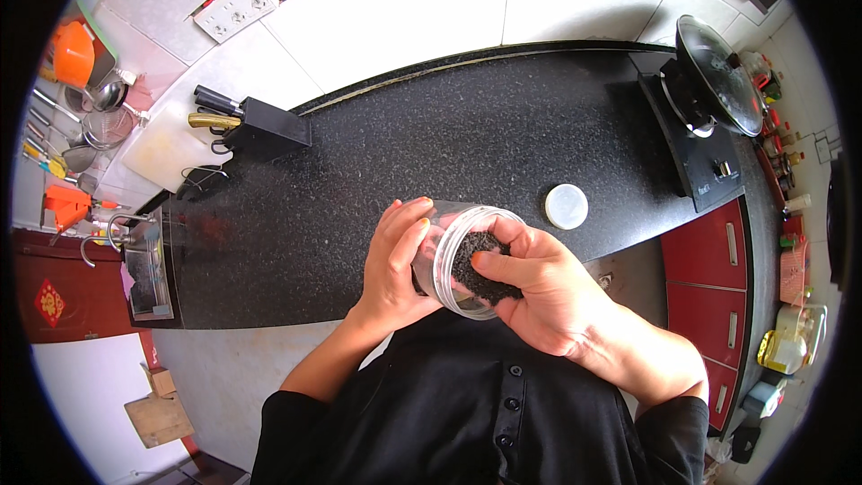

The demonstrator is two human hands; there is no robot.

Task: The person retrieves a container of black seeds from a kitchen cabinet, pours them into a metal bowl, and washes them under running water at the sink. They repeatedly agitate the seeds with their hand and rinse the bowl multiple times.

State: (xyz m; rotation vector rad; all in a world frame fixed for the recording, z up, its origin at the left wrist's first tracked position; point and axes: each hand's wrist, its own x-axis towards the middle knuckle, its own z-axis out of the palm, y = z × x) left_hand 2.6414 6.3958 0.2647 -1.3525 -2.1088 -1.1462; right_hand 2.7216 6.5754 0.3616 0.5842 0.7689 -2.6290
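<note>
My left hand [394, 276] wraps around the side of a clear plastic jar [446, 273], which is tilted with its open, threaded mouth towards the right. In my right hand [555, 289] is a dark grey scouring pad [486, 286], pressed at the jar's mouth with the thumb on top. Part of the pad and the fingers behind it are hidden by the rim and the thumb. A round white lid [566, 206] lies on the black speckled countertop [431, 128], right of the jar and apart from it.
A black knife block [273, 128] with knives stands at the back left by a white cutting board [165, 148]. Farther left is a sink [151, 269]. A lidded wok [717, 74] sits on a cooktop [700, 148] at right, above red drawers [704, 263].
</note>
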